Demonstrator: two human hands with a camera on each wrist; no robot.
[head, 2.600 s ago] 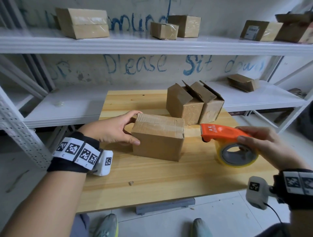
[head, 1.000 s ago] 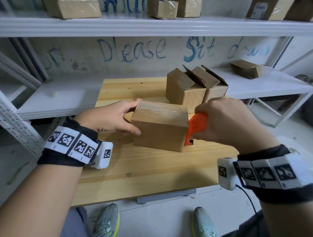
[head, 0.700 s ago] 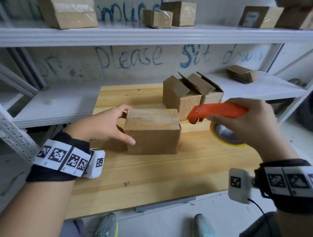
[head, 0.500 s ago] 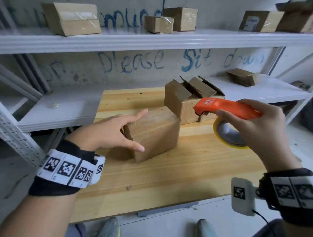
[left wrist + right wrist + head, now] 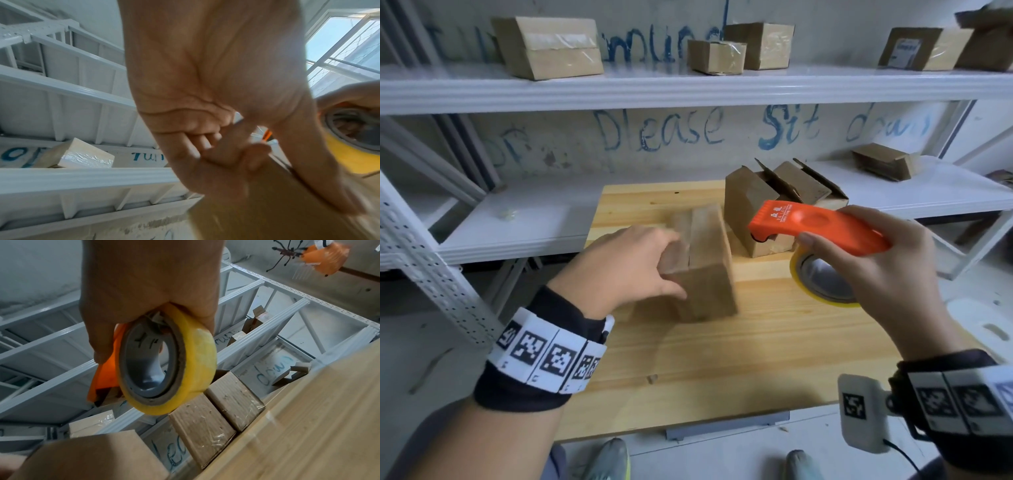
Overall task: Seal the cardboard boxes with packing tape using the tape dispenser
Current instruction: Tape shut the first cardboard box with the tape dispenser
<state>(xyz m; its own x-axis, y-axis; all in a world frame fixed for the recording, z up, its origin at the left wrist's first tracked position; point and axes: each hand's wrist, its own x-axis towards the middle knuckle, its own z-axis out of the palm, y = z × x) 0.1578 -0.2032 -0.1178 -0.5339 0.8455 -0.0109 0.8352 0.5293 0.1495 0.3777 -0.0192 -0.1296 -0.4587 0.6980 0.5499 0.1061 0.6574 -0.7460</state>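
Observation:
My left hand [image 5: 654, 267] grips the left end of a closed cardboard box [image 5: 709, 267] on the wooden table [image 5: 756, 359]. The thumb is on the box's near side and the fingers curl over its far edge [image 5: 205, 142]. The box is blurred and stands end-on to me, with its top seam running away from me. My right hand [image 5: 859, 260] holds the orange tape dispenser [image 5: 818, 226] in the air to the right of the box, apart from it. The yellow tape roll [image 5: 164, 360] hangs under the dispenser.
Two cardboard boxes [image 5: 774, 205] with raised flaps stand side by side at the back of the table, just behind the dispenser. White metal shelves [image 5: 688, 85] behind and above carry several taped boxes. A flattened box [image 5: 883, 164] lies on the lower shelf at right.
The dispenser came off the box's right end and rose to the right. My left hand has turned the box about a quarter turn, from lying crosswise to end-on.

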